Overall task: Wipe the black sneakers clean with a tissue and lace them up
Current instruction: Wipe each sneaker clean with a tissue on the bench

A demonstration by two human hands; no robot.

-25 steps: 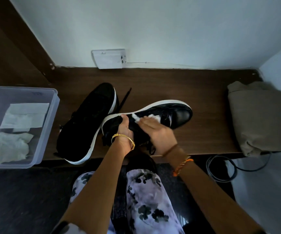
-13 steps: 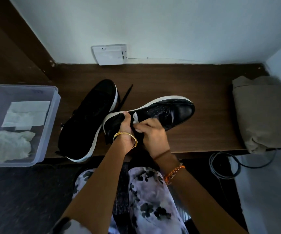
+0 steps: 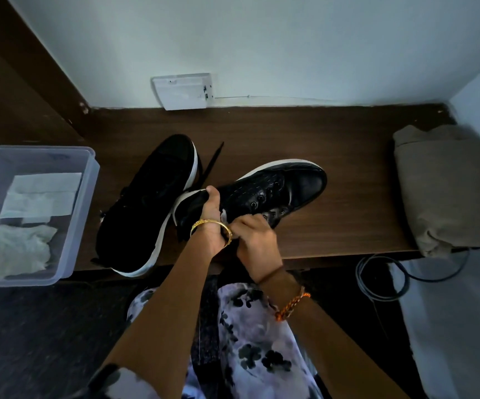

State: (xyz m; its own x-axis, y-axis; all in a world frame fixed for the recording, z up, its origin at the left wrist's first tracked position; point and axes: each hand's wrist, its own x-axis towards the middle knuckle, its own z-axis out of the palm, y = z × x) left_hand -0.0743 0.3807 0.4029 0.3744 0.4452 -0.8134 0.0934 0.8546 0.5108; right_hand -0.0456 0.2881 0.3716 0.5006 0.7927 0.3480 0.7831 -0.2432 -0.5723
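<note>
The sneaker in hand [image 3: 273, 191] is tipped up on its side near the front edge of the wooden shelf [image 3: 334, 156], just right of centre; its heel and collar are hidden behind the two hands, so only the eyelets, quilted side and glossy toe show clearly. Its long axis runs from the heel at about 8 o'clock to the toe at about 2 o'clock, white sole rim facing the wall. The left hand [image 3: 210, 223] grips the heel end, thumb hooked over the sole edge. The right hand [image 3: 254, 237] is curled against the shoe's opening, and a small white sliver of tissue [image 3: 224, 216] shows between the two hands; most of it is covered, so how the fingers pinch it is hard to make out. The second sneaker [image 3: 146, 205] lies at 9 o'clock from the first, touching its heel end, toe pointing to about 1 o'clock; its upper is too dark to read detail. A black lace [image 3: 213, 162] pokes out between the shoes. Further at 9 o'clock stands a clear plastic box [image 3: 86, 197], cut off at the left edge, holding folded and crumpled tissues. At 3 o'clock sits a beige cloth bundle [image 3: 446, 191].
</note>
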